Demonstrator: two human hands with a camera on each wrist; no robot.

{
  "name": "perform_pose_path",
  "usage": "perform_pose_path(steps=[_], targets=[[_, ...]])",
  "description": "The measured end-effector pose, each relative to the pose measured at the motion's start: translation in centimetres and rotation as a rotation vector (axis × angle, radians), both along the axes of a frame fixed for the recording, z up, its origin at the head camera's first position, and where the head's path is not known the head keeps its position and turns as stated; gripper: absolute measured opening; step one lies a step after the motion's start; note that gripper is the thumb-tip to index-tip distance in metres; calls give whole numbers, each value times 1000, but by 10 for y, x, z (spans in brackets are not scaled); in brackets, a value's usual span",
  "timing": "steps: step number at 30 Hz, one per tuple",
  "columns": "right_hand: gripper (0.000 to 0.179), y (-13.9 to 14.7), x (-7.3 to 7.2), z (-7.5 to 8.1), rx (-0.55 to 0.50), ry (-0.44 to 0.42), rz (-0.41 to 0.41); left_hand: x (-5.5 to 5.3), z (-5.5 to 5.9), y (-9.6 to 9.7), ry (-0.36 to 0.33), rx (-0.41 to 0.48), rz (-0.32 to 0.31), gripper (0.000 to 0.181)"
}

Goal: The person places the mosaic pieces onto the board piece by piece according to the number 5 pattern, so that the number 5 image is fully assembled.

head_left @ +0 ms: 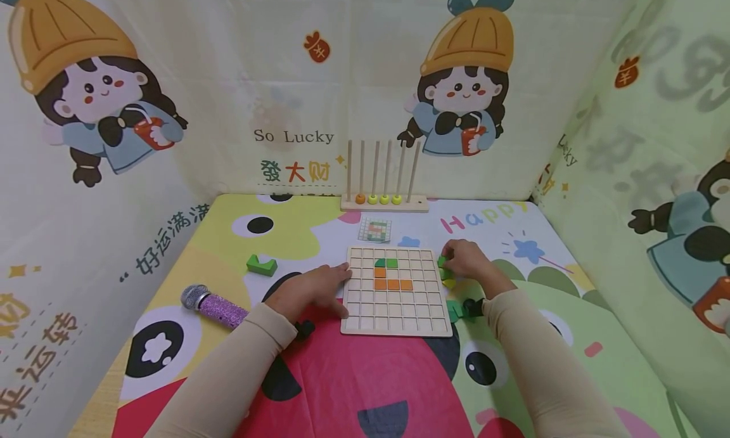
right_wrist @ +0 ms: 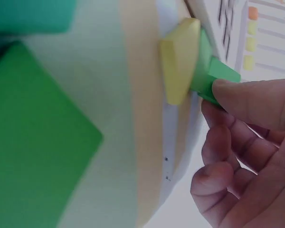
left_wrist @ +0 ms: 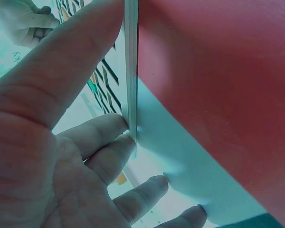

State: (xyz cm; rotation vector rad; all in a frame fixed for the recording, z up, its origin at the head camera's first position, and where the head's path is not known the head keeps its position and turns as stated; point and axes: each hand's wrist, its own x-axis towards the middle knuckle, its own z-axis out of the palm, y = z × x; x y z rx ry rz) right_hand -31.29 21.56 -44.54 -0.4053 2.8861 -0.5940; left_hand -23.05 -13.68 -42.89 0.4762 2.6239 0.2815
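Observation:
A wooden grid board [head_left: 410, 312] lies in the middle of the table, with green squares [head_left: 391, 263] and orange squares [head_left: 393, 285] in some of its cells. My left hand [head_left: 310, 290] rests at its left side; in the left wrist view the thumb and two fingertips touch the board's edge. Beyond the right edge, my right hand [head_left: 470, 259] pinches a small green block [right_wrist: 223, 71] between thumb and index finger. Right beside that block are another green piece and a yellow block [right_wrist: 180, 61]. More green blocks [head_left: 454, 311] lie nearer me, by the right wrist.
A notched green block [head_left: 262, 266] and a purple glittery microphone [head_left: 224, 310] lie to the left. Behind the board are a small pattern card [head_left: 374, 230] and a peg stand [head_left: 384, 206] with upright rods and several beads. Printed cloth walls [head_left: 217, 108] enclose the table.

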Motion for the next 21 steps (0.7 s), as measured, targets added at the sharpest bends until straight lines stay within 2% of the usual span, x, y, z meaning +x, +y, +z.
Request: perform_pose_path(steps=[10, 16, 21], targets=[[22, 8, 7, 7, -152, -85, -21, 0, -2, 0, 8, -6, -13, 98], [23, 1, 6, 9, -255, -134, -38, 0, -3, -1, 8, -9, -12, 99], [22, -12, 6, 8, -292, -140, -3, 0, -4, -1, 9, -2, -14, 98]])
